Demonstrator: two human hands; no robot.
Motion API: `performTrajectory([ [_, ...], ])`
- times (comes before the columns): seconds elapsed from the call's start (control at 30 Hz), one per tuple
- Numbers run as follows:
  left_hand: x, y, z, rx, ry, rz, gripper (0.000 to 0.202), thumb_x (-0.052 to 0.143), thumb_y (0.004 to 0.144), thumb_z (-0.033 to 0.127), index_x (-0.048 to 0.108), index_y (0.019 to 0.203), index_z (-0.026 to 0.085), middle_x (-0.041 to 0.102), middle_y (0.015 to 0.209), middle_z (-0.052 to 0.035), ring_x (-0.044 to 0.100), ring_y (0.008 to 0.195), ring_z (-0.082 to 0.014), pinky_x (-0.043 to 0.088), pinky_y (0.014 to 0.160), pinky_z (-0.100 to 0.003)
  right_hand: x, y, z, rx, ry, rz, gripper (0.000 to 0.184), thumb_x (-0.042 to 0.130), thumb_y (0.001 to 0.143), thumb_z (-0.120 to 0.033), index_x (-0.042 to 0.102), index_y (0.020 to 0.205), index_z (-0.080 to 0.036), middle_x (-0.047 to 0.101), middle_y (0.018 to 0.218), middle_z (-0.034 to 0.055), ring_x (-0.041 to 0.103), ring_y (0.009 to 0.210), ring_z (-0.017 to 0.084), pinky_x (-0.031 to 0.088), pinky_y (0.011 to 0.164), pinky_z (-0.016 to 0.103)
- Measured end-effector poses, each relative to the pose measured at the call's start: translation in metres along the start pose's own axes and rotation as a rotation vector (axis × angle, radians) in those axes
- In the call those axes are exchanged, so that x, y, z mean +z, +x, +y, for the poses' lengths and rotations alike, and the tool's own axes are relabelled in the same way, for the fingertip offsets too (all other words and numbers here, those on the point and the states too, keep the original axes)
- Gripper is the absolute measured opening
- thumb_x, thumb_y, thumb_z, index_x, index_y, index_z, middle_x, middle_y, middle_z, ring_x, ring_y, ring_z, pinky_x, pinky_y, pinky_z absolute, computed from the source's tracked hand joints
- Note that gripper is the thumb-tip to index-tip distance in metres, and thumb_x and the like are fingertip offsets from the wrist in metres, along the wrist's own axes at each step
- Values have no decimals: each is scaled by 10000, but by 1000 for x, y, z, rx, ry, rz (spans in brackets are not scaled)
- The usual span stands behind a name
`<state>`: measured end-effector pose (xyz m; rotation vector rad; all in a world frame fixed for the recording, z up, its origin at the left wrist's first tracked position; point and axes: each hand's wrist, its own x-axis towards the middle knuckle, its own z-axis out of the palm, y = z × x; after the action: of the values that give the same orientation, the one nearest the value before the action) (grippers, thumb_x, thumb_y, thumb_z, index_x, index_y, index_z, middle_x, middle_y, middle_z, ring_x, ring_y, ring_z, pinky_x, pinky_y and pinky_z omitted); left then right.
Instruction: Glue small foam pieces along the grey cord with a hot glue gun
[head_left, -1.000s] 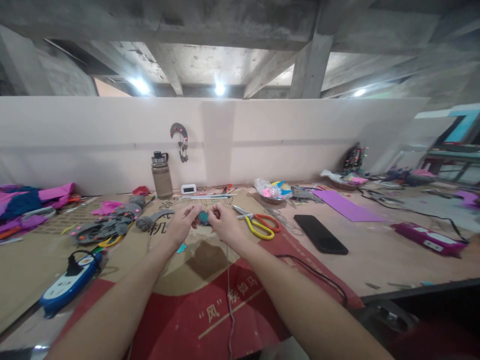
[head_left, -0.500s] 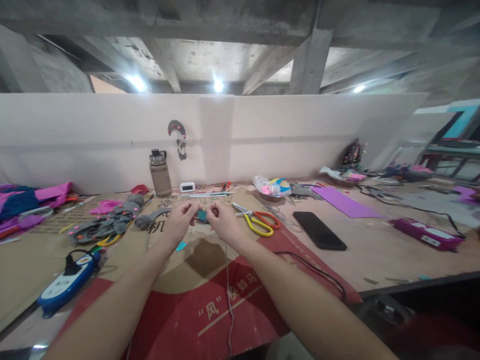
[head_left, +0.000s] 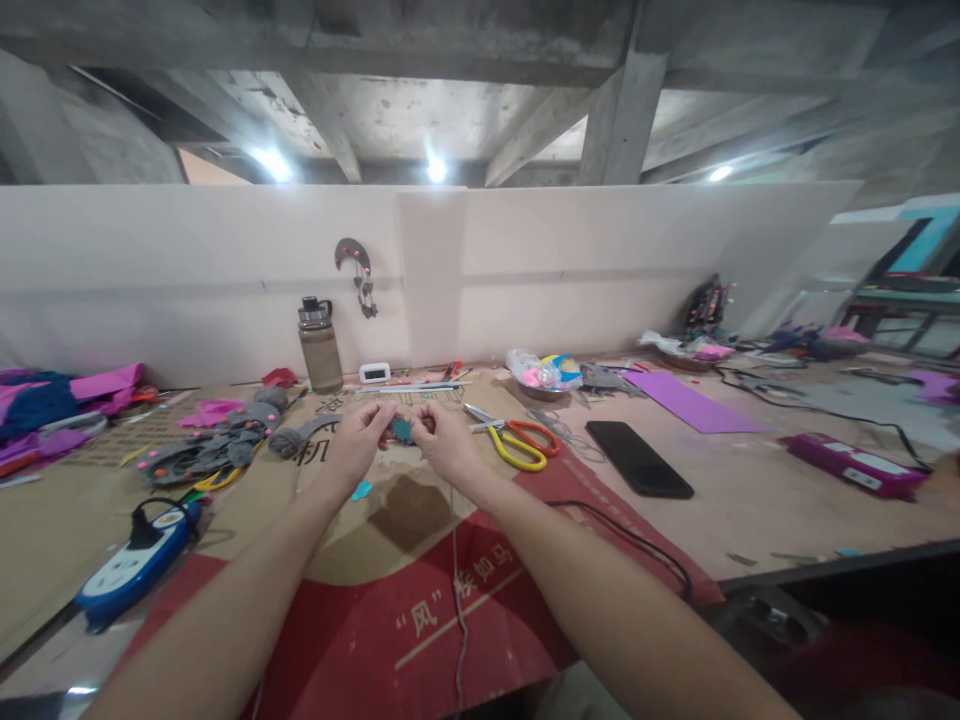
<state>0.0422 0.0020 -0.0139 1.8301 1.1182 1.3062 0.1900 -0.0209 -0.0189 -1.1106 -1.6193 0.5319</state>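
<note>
Both my arms reach forward over the table, and the hands meet above a sheet of cardboard (head_left: pixel 352 560) printed red and tan. My left hand (head_left: pixel 360 442) and my right hand (head_left: pixel 448 442) each pinch a side of a small teal felt piece (head_left: pixel 403 430) held between them. A thin grey thread (head_left: pixel 455 560) hangs from my right hand toward me. A small teal scrap (head_left: pixel 362 491) lies on the cardboard below my left hand.
Yellow and orange scissors (head_left: pixel 517 442) lie right of my hands, then a black phone (head_left: pixel 637 458) and a purple sheet (head_left: pixel 686 400). Grey felt pieces (head_left: pixel 210 445), a bottle (head_left: pixel 319 345), and a blue power strip (head_left: pixel 135 565) are on the left. A black cable (head_left: pixel 637 545) runs right.
The view has shifted slightly. Both hands stay together on the teal piece with only small finger movement.
</note>
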Motion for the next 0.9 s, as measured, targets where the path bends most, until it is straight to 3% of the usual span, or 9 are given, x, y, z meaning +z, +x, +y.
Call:
performTrajectory([
  [0.23, 1, -1, 3, -9, -17, -5, 382, 496, 766, 519, 618, 714, 161, 570, 631, -12, 496, 554, -130, 387, 485, -232, -1, 0, 1, 0, 14, -12, 106, 441, 749, -263, 501, 711, -184, 489, 600, -39, 434, 552, 105, 312, 525, 215],
  [0.47, 0, -3, 4, -25, -73, -17, 388, 492, 780, 515, 630, 790, 153, 540, 644, -14, 492, 572, -131, 403, 491, -234, -5, -1, -2, 4, 37, -10, 85, 429, 736, -248, 458, 681, -190, 452, 593, -47, 405, 538, 101, 302, 514, 216],
  [0.7, 0, -6, 14, 27, -54, -100, 306, 503, 785, 437, 585, 698, 156, 512, 620, 2, 468, 562, -116, 398, 509, -228, -6, -1, -3, 20, 25, -13, 95, 437, 743, -264, 468, 691, -191, 444, 577, -51, 392, 523, 100, 296, 511, 218],
  [0.9, 0, -7, 19, 33, 7, -127, 211, 523, 742, 349, 604, 765, 156, 520, 622, 14, 456, 547, -104, 389, 517, -223, -6, -1, -5, 23, 27, 0, 86, 449, 733, -254, 469, 684, -186, 453, 582, -48, 399, 532, 100, 302, 511, 218],
])
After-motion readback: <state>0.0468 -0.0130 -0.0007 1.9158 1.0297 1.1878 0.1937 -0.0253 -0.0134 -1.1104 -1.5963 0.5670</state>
